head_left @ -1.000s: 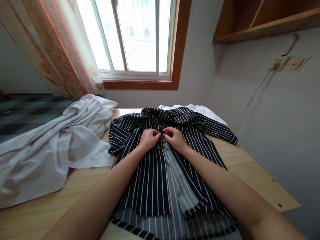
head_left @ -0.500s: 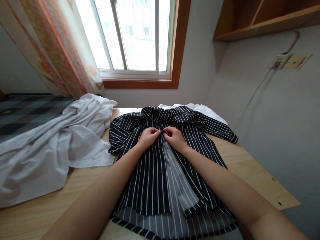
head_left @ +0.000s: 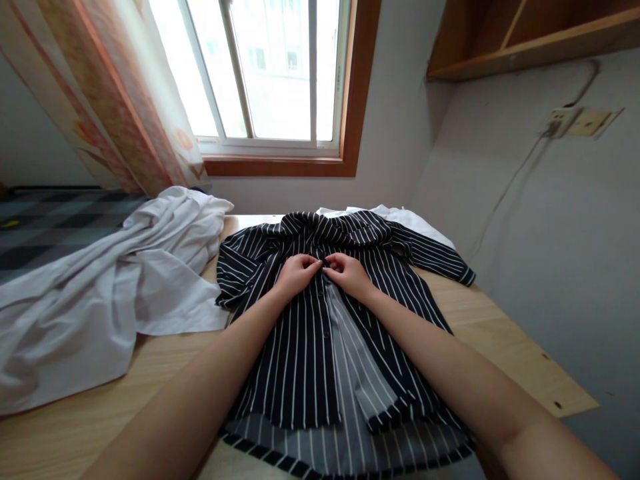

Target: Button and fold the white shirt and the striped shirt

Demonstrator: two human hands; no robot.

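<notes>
A black shirt with white stripes (head_left: 300, 360) lies front up on the wooden table (head_left: 500, 340), its collar toward the window. Its lower front hangs apart, showing the grey inside, and small dark buttons run down the left front edge. My left hand (head_left: 299, 273) pinches that edge at mid-chest. Close beside it, my right hand (head_left: 349, 275) pinches the opposite front edge. The fingertips nearly meet; whatever button is between them is too small to make out.
White cloth (head_left: 170, 287) is heaped on the left of the table. More white fabric (head_left: 415, 220) lies behind the shirt. A curtain (head_left: 115, 87) hangs by the window (head_left: 270, 73). A shelf (head_left: 540, 40) and socket (head_left: 593, 122) are on the right wall.
</notes>
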